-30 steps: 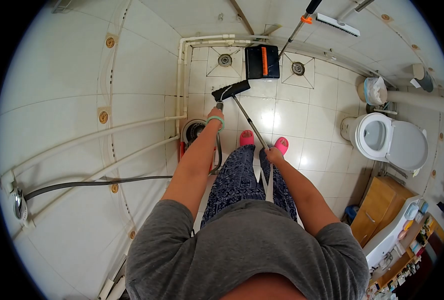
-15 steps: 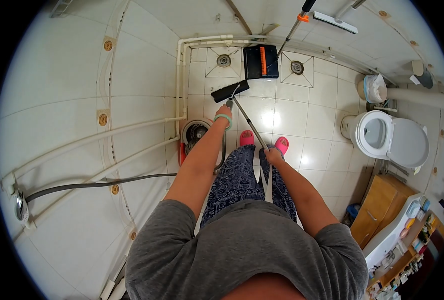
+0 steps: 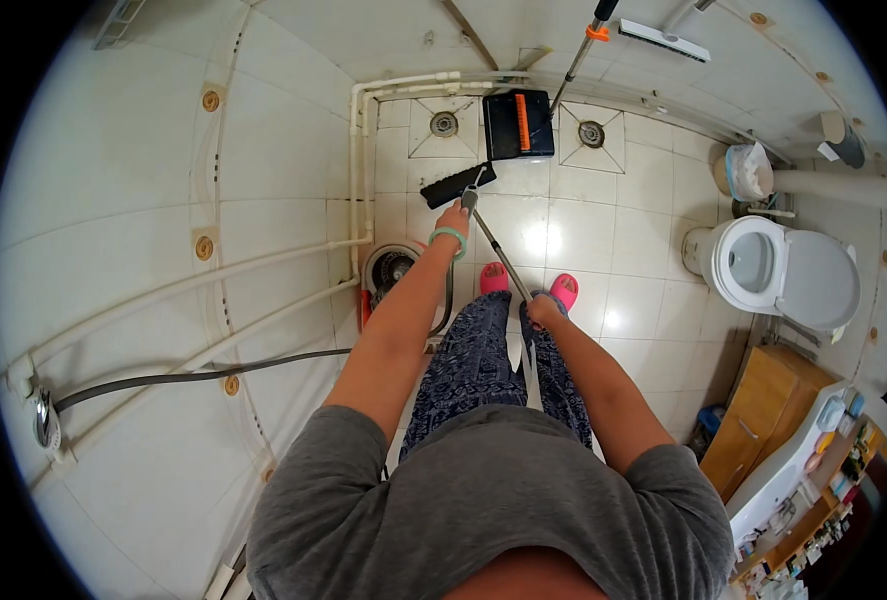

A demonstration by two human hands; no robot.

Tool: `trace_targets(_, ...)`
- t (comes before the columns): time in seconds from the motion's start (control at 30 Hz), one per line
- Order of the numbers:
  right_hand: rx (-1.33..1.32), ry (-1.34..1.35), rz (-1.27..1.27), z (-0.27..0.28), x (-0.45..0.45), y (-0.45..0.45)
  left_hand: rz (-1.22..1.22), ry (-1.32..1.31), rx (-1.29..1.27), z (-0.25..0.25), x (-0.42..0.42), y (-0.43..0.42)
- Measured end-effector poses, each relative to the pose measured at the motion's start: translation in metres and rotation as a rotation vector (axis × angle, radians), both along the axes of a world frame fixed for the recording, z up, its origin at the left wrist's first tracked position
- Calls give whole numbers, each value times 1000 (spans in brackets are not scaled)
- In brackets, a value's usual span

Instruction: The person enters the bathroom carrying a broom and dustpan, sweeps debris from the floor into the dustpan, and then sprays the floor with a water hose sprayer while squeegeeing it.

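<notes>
My left hand [image 3: 452, 219], with a green bangle at the wrist, is closed around the grey handle of a spray nozzle [image 3: 470, 201]; a dark hose hangs down from it. Just beyond the nozzle is the black head of a broom [image 3: 458, 186], over the floor tiles. My right hand [image 3: 544, 311] grips the metal broom pole [image 3: 504, 258] near my thighs. A black dustpan [image 3: 519, 125] with an orange strip lies past the broom head, its long handle leaning toward the wall.
Two floor drains [image 3: 444, 124] flank the dustpan. A round black-and-red appliance [image 3: 392, 266] stands at the left by white pipes [image 3: 356, 180]. At the right are an open toilet [image 3: 750, 262], a lined bin [image 3: 751, 173] and a wooden cabinet [image 3: 761, 420]. A white squeegee [image 3: 664, 40] hangs on the wall.
My left hand has moved to the right with the spray nozzle, which now overlaps the joint of the broom. My right hand and the broom stay nearly in place.
</notes>
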State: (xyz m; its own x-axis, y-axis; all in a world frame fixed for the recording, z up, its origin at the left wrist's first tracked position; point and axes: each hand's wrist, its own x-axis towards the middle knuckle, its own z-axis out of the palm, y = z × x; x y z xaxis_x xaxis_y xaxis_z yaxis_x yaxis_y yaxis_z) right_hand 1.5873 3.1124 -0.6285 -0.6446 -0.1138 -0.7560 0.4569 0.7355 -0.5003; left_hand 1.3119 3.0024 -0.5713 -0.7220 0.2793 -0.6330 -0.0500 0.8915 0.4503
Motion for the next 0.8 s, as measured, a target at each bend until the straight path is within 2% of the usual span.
trace_targets(0.07, 10, -148, 21, -10, 0, -4, 38, -4, 59, 3, -6, 9)
trace_targets(0.13, 208, 388, 240, -83, 26, -15, 43, -7, 72, 26, -8, 21)
trace_targets(0.17, 209, 386, 238, -56, 21, -10, 27, -49, 78, 45, -9, 28)
trace_targets(0.23, 220, 292, 6, 28, -3, 1, 7, -90, 86, 54, -11, 35)
trace_targets(0.27, 223, 293, 3, 25, -2, -2, -15, -82, 60, 52, -12, 37)
trace_targets(0.33, 211, 127, -334, 27, -2, -9, -40, -71, 36, 52, -15, 42)
trace_targets(0.4, 175, 93, -301, 35, -10, -6, -31, -129, 19, 55, -15, 42)
trace_targets(0.47, 133, 58, -267, 70, -23, -3, -32, -179, -35, 85, -14, 47)
trace_targets(0.5, 171, 21, -429, 90, -29, -2, -31, -233, -88, 93, -16, 50)
trace_targets(0.53, 208, -20, -590, 99, -31, -3, -36, -233, -91, 73, -18, 45)
trace_targets(0.57, 205, -23, -597, 97, -28, -2, -77, -117, -48, 37, -20, 35)
trace_targets(0.63, 169, 18, -624, 94, -18, 6, -126, -3, -3, 3, -24, 19)
trace_targets(0.73, 182, 114, -703, 117, -8, 13, -76, -31, 96, 6, -22, 16)
trace_targets(0.8, 201, 95, -676, 132, -7, 19, 2, -124, 82, 30, -20, 23)
